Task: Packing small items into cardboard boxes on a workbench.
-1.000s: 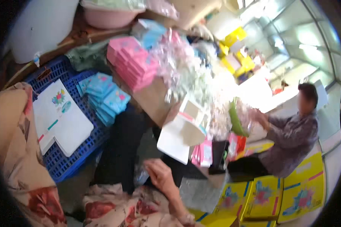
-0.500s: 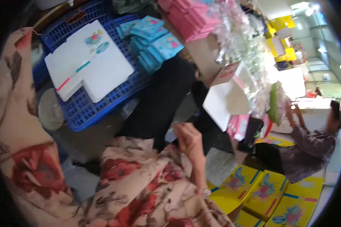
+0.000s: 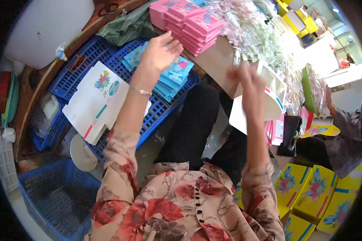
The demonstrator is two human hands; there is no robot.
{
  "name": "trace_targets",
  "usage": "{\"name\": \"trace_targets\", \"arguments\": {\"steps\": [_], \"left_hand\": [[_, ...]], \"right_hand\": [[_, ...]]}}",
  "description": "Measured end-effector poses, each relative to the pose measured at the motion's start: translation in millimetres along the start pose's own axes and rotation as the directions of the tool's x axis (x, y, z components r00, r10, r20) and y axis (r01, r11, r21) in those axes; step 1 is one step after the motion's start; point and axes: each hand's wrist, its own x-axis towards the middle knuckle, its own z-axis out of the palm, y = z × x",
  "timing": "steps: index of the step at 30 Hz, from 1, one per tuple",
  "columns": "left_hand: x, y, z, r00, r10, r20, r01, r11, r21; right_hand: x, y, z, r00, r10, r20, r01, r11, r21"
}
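Observation:
My left hand (image 3: 160, 51) is raised with its fingers stretched out, between the stacked blue packets (image 3: 176, 76) and the pile of pink packets (image 3: 197, 26). Nothing shows in it. Smeared by motion, my right hand (image 3: 248, 86) is at the near side of an open white carton (image 3: 238, 116); its fingers are too blurred to read. Flat white cartons (image 3: 94, 100) with a coloured print lie on a blue plastic crate (image 3: 149, 130), beside the blue packets.
Clear plastic-wrapped pieces (image 3: 265, 44) heap along the table (image 3: 219, 60). Yellow boxes (image 3: 315, 186) stand at the lower right, near another person's dark sleeve (image 3: 346, 132). A blue basket (image 3: 60, 201) sits at the lower left, below a round white container (image 3: 83, 152).
My right hand has gone from my lap up to the white carton. My left arm has swung in from the left, bringing the hand over near the packets. The view has shifted too.

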Motion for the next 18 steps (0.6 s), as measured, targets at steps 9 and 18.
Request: {"name": "trace_targets", "arguments": {"steps": [9, 18], "left_hand": [[-77.6, -29.4, -25.2, 0.803, 0.596, -0.012, -0.538, 0.733, 0.416], [-52.0, -124.9, -81.6, 0.851, 0.371, -0.370, -0.269, 0.915, 0.299]], "right_hand": [[66.4, 69.8, 67.9, 0.929, 0.065, 0.365, -0.014, 0.990, -0.142], [90.7, 89.9, 133.8, 0.895, -0.325, 0.306, 0.440, 0.761, -0.478]]}}
